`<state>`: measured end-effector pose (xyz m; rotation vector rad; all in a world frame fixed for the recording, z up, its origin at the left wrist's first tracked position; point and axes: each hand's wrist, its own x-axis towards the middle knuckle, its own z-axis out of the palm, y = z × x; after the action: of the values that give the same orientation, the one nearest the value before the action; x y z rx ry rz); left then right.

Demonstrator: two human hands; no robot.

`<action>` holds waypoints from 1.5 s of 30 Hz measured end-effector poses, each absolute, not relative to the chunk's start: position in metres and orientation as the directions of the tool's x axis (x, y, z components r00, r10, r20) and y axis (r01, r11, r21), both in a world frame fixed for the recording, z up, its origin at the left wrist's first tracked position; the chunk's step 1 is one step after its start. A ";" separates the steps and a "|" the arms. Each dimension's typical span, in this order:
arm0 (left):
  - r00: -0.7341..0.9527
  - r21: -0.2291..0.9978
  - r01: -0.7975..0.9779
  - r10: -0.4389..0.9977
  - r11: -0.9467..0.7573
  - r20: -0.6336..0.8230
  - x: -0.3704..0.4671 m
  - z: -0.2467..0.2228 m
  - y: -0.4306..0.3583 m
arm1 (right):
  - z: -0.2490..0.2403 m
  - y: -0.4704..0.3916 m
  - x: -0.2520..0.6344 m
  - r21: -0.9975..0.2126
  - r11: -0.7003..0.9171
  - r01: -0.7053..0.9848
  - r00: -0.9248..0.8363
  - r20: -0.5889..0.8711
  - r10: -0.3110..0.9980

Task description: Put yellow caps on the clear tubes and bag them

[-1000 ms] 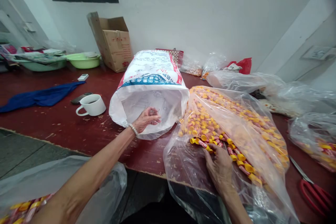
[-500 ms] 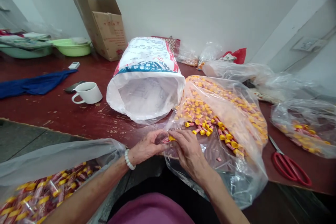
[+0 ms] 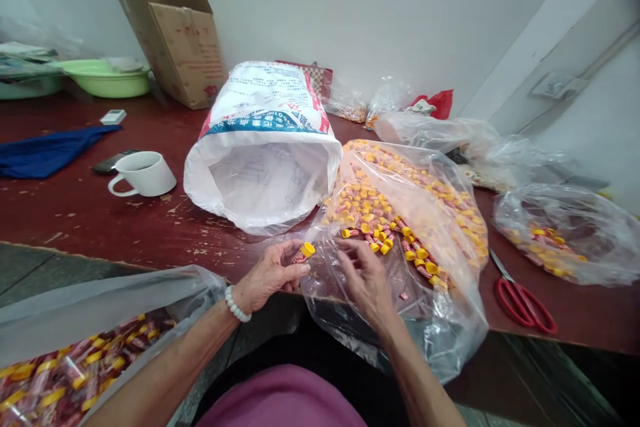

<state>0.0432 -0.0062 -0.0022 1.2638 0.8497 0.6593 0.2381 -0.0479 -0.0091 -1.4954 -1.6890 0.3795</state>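
Observation:
My left hand (image 3: 270, 270), with a bead bracelet at its wrist, pinches a small red-and-white tube with a yellow cap (image 3: 307, 250) between thumb and fingers. To its right, my right hand (image 3: 367, 277) has its fingers apart, with nothing visible in it. It hovers over the near edge of a clear plastic bag (image 3: 445, 350), which spreads across the table edge. A heap of similar yellow-capped pieces (image 3: 367, 203) lies in and under this bag. At lower left, another clear bag (image 3: 165, 283) holds many clear tubes with yellow ends (image 3: 75, 370).
A white printed sack (image 3: 270, 103) lies with its mouth facing me. Red-handled scissors (image 3: 520, 303) rest at the right, near a smaller clear bag (image 3: 615, 233). Leftward are a white mug (image 3: 150, 177), a blue cloth (image 3: 55, 150) and a cardboard box (image 3: 185, 53).
Both hands were together at the small tube; now my right hand has come away to the right and its fingers have spread. My left hand keeps the tube, yellow cap up. The view has shifted.

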 end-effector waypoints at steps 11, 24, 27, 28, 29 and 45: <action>0.543 0.983 0.006 0.824 0.185 -0.158 0.053 0.000 -0.017 | -0.039 -0.027 0.277 -0.418 -0.197 0.887 0.322 0.254 0.912; 0.650 0.969 0.162 0.759 -0.188 0.038 0.068 0.000 -0.025 | 0.026 -0.072 0.222 -0.649 0.435 0.623 -0.187 0.417 0.890; 0.626 0.974 0.173 0.780 -0.146 0.006 0.068 0.000 -0.025 | 0.023 -0.073 0.226 -0.670 0.379 0.638 -0.081 0.432 0.898; 0.615 0.974 0.183 0.789 -0.131 -0.009 0.068 -0.001 -0.025 | 0.021 -0.074 0.227 -0.661 0.381 0.646 -0.083 0.436 0.896; 0.608 0.977 0.181 0.794 -0.114 -0.020 0.068 -0.002 -0.026 | 0.019 -0.074 0.226 -0.645 0.394 0.655 -0.108 0.435 0.894; 0.663 0.829 -0.253 0.713 0.498 -0.226 0.064 0.002 -0.035 | -0.015 -0.084 0.194 -0.665 0.418 0.619 -0.150 0.423 0.894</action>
<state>0.0644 -0.0353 0.0024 0.8616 0.6063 0.6302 0.1943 -0.0842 -0.0146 -1.2924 -1.8656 0.4300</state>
